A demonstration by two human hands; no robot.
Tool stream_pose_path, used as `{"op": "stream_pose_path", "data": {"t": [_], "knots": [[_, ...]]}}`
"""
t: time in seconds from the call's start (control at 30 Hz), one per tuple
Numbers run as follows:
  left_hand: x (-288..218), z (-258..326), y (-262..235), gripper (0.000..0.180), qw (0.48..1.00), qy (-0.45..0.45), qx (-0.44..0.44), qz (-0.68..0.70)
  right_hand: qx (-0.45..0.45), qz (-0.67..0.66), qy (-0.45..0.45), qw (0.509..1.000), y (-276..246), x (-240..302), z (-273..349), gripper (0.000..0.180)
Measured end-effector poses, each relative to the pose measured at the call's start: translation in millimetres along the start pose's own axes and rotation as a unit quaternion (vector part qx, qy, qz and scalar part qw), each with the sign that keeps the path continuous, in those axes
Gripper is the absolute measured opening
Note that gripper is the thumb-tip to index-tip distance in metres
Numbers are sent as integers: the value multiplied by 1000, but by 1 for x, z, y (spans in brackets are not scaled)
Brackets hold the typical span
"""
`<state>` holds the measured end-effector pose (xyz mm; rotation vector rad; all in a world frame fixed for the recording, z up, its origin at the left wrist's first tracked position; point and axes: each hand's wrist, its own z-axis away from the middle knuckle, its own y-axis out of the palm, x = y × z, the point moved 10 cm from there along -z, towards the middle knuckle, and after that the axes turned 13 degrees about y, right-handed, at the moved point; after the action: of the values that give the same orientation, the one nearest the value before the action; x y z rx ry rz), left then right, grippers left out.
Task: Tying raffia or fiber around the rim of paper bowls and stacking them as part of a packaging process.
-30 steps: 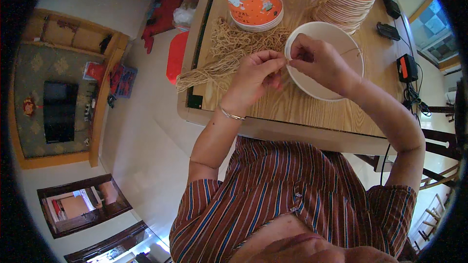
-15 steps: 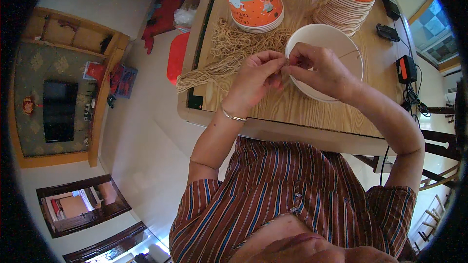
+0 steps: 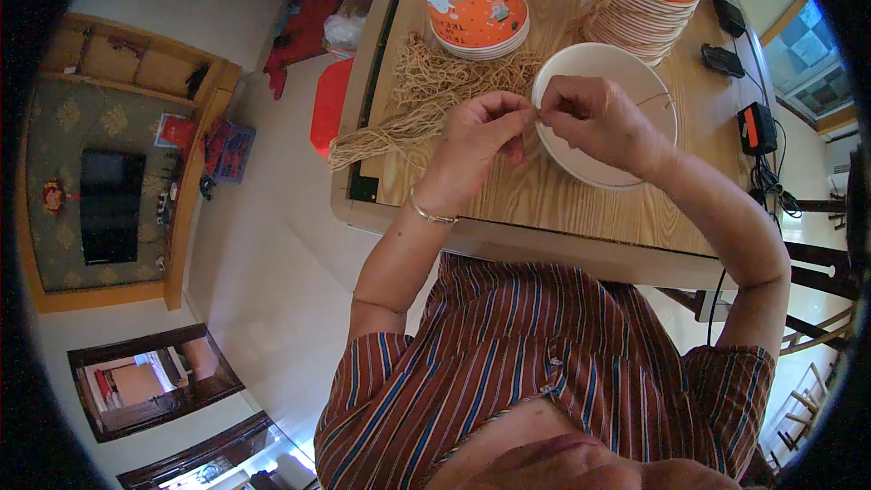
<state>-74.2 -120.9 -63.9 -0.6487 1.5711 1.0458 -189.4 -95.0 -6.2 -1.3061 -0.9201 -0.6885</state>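
A white-lined paper bucket (image 3: 626, 159) stands open side up on the table, and a thin tan cord (image 3: 655, 100) shows at its right inner wall, running behind my right hand. At the bucket's left rim, my left hand (image 3: 485, 136) pinches with thumb and forefinger. My right hand (image 3: 594, 122) reaches over the opening, its fingers closed in a pinch against the left fingertips. Whatever lies between the fingertips is too small to make out. Just beyond my left hand, a loose bundle of tan cords (image 3: 426, 95) lies on the wood.
An upside-down orange and green paper bucket (image 3: 472, 14) stands behind the cords. Farther right rises a stack of nested orange buckets (image 3: 640, 14). Black adapters and cables (image 3: 758, 132) lie along the table's right side. A red stool (image 3: 329, 109) is left of the table (image 3: 508, 209).
My right hand has shifted slightly and its fingers have drawn closer together at my left fingertips. The bucket has moved very little; the cord bundle stays put.
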Motion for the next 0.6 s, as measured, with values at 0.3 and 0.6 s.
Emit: {"op": "stream_pose_path", "data": {"t": [0.3,0.6], "knots": [[1,-1,2,12,1000,-5,20,9,157,-193,218,944,12,-26,-4,8],[6,-2,-1,12,999,-9,15,30,162,-142,173,961,13,-19,-1,10]]}}
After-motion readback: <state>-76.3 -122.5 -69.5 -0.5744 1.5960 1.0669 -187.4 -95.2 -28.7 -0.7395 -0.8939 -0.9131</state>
